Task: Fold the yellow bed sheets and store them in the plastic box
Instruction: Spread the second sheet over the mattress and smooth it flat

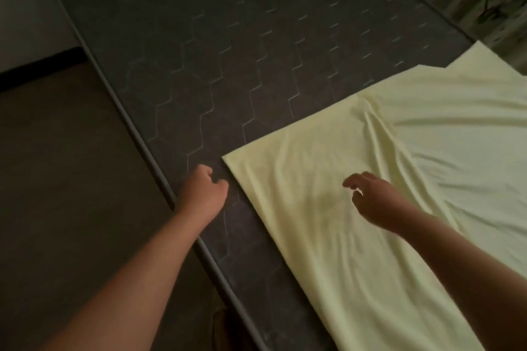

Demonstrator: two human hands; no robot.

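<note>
Just right of left fingers (212,177): sheet (328,236)

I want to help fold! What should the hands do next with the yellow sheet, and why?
Probably the left hand should pinch the yellow sheet at its near corner. That corner lies flat on the dark mattress just beside it, and neither it nor the right hand above the sheet holds anything.

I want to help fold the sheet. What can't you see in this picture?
- Plastic box: nowhere in the head view.
- Yellow sheet: its right and bottom parts are cut off by the picture's edges.
- Left hand: fingertips curl under, hidden by the hand itself.
- Right hand: blurred, so whether it touches the sheet is unclear.
- Mattress: partly hidden under the sheet.
</note>
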